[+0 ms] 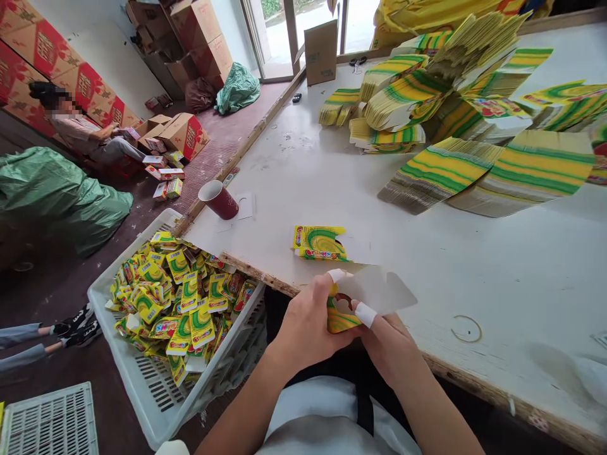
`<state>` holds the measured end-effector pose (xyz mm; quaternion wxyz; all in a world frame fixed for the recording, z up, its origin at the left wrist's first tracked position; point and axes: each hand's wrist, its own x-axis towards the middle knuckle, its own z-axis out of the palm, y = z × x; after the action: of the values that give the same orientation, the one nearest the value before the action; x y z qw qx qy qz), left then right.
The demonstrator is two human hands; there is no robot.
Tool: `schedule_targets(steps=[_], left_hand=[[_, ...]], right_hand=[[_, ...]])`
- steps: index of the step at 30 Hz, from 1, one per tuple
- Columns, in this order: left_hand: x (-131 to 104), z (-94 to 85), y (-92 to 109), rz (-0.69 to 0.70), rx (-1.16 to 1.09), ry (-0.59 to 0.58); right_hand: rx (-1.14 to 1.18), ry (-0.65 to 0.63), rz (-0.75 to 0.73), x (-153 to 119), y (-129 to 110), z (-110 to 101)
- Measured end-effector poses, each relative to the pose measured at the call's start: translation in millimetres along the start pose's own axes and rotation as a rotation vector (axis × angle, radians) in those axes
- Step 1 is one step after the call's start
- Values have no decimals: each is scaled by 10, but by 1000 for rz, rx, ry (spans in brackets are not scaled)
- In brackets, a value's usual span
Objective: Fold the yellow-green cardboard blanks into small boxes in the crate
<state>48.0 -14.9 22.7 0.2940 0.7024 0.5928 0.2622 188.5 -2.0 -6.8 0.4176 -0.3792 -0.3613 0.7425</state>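
Both hands hold one small yellow-and-green crayon box [342, 321] above the table's near edge. Its white flap [386, 287] sticks out to the right, and a round cut-out shows in its front. My left hand [308, 319] grips the box's left side, with white tape on a fingertip. Around the right side closes my right hand [391, 338], its taped thumb at the cut-out. Just beyond them on the table lies another crayon box [318, 243], its white flap pointing right.
A white plastic crate [161, 420] full of folded boxes [190, 294] stands at the left. A maroon cup [219, 200] is near the table's left edge. Stacks of flat printed cartons [450, 165] cover the far right. A person [90, 126] sits among cartons at far left.
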Motion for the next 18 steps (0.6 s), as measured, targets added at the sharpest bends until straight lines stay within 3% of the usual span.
schedule_targets(steps=[2, 5, 13, 16, 18], left_hand=[[-9, 27, 4, 114, 34, 18], [-6, 40, 0, 201, 65, 5], [16, 38, -55, 10, 31, -119], [8, 71, -100, 0, -1, -80], [-4, 64, -128, -33, 25, -29]], right_hand=[[78, -6, 49, 13, 22, 32], [7, -38, 32, 17, 46, -5], [-655, -72, -382, -35, 88, -82], [-791, -67, -583, 3, 157, -115], [-805, -15, -638, 45, 170, -168]])
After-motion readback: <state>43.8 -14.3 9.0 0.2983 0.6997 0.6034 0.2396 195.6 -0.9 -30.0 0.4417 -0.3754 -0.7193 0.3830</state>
